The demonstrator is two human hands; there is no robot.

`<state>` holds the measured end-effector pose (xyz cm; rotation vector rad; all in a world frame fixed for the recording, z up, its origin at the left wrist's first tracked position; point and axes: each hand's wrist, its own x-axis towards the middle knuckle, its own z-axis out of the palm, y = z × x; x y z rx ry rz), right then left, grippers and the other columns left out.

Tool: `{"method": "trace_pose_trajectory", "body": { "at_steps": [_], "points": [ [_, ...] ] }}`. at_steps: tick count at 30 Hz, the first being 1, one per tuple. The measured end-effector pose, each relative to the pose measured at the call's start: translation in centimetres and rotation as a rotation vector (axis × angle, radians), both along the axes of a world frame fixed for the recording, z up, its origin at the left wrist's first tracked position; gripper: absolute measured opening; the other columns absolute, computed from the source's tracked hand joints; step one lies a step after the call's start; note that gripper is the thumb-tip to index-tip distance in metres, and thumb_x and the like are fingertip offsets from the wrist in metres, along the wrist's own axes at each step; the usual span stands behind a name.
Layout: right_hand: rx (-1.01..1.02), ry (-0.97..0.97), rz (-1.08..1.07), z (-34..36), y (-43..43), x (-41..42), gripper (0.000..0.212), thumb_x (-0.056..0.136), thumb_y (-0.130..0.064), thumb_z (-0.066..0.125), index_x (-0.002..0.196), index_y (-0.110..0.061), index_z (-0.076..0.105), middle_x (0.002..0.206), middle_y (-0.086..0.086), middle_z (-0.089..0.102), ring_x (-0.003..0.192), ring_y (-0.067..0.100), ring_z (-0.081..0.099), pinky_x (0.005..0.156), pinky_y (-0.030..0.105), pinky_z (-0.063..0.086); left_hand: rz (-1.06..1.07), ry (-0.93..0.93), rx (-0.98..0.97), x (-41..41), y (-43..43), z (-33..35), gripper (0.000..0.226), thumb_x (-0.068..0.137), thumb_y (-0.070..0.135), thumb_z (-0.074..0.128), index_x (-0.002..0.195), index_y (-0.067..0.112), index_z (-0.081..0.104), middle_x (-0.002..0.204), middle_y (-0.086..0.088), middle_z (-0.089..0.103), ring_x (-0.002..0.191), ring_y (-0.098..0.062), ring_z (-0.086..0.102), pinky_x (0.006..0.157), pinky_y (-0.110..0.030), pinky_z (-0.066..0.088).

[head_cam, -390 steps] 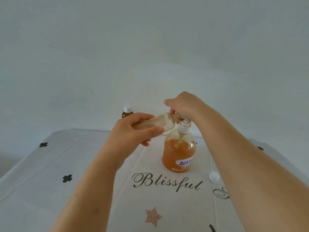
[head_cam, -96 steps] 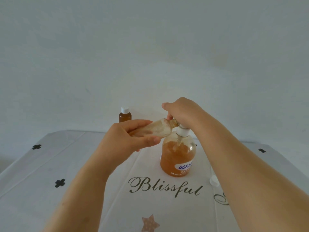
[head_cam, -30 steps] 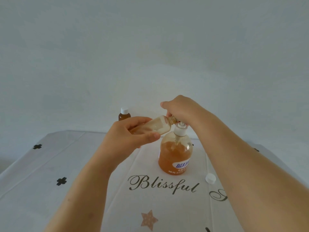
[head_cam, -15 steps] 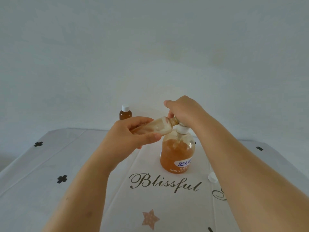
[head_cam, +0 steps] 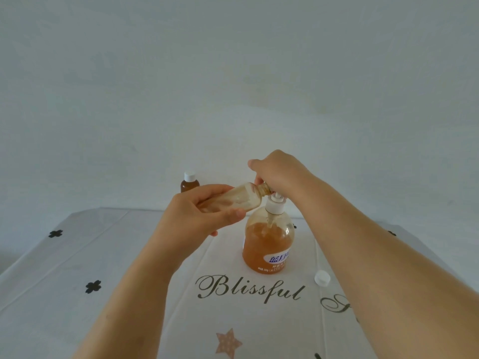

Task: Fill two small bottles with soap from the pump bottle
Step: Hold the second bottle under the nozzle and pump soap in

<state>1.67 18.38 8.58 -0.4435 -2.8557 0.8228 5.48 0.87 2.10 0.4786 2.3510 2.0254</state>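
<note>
**Filling in progress at the pump spout**

Head view: the left hand (head_cam: pixel 197 216) grips a clear plastic small bottle (head_cam: pixel 233 200), tilted almost flat with its mouth at the spout. It looks part-filled, with a foamy film inside. The right hand (head_cam: pixel 277 172) curls over the head of the rounded, amber pump bottle (head_cam: pixel 268 244). The next move calls for steady presses with the mouth kept aligned. A capped bottle (head_cam: pixel 189 182) stands behind.

Capped bottle (head_cam: pixel 190 183) behind-left of pump bottle (head_cam: pixel 268 240); loose cap (head_cam: pixel 322 277) right.
</note>
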Motion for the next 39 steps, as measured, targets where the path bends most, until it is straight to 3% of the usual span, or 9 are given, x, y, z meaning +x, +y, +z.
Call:
{"method": "trace_pose_trajectory", "body": {
  "at_steps": [7, 16, 27, 33, 39],
  "points": [
    [-0.003, -0.044, 0.023, 0.1, -0.1, -0.1, 0.042, 0.097, -0.036, 0.047, 0.107, -0.006, 0.074, 0.066, 0.002, 0.059, 0.059, 0.019, 0.051, 0.063, 0.030, 0.041, -0.042, -0.018, -0.034, 0.1, -0.4, 0.3, 0.037, 0.069, 0.030, 0.084, 0.105, 0.029, 0.072, 0.083, 0.011, 0.070, 0.058, -0.001, 0.061, 0.056, -0.012, 0.048],
    [-0.032, 0.024, 0.043, -1.6, 0.3, -0.2, 0.031, 0.098, -0.029, 0.049, 0.097, -0.009, 0.073, 0.069, -0.005, 0.058, 0.063, 0.017, 0.054, 0.058, 0.030, 0.039, -0.061, -0.032, -0.049, -0.4, -0.5, -0.2, 0.030, 0.070, 0.026, 0.084, 0.097, 0.033, 0.072, 0.070, 0.016, 0.067, 0.056, 0.001, 0.060, 0.056, -0.012, 0.048],
    [-0.040, -0.002, 0.003, -1.0, 0.2, -0.3, 0.040, 0.095, -0.036, 0.049, 0.106, -0.006, 0.074, 0.077, 0.002, 0.061, 0.063, 0.020, 0.052, 0.062, 0.031, 0.040, -0.044, -0.005, -0.035, -0.3, -0.4, 0.0, 0.037, 0.069, 0.029, 0.084, 0.104, 0.030, 0.072, 0.083, 0.011, 0.070, 0.059, -0.002, 0.061, 0.059, -0.015, 0.050],
    [0.068, -0.027, 0.061, 0.8, 0.0, 0.0, 0.043, 0.099, -0.037, 0.046, 0.093, -0.006, 0.075, 0.059, 0.002, 0.062, 0.056, 0.021, 0.060, 0.075, 0.037, 0.057, -0.036, 0.040, -0.006, 0.0, 0.0, 0.4, 0.041, 0.070, 0.032, 0.083, 0.109, 0.028, 0.071, 0.091, 0.010, 0.072, 0.066, 0.000, 0.063, 0.059, -0.016, 0.049],
    [0.012, -0.082, 0.044, 0.5, -0.3, 0.3, 0.047, 0.100, -0.038, 0.045, 0.107, -0.001, 0.072, 0.066, 0.005, 0.061, 0.057, 0.021, 0.054, 0.060, 0.029, 0.044, -0.030, 0.027, -0.012, -0.1, -0.3, 0.2, 0.042, 0.068, 0.032, 0.084, 0.108, 0.029, 0.071, 0.094, 0.010, 0.072, 0.079, -0.006, 0.067, 0.062, -0.019, 0.051]
  ]
}}
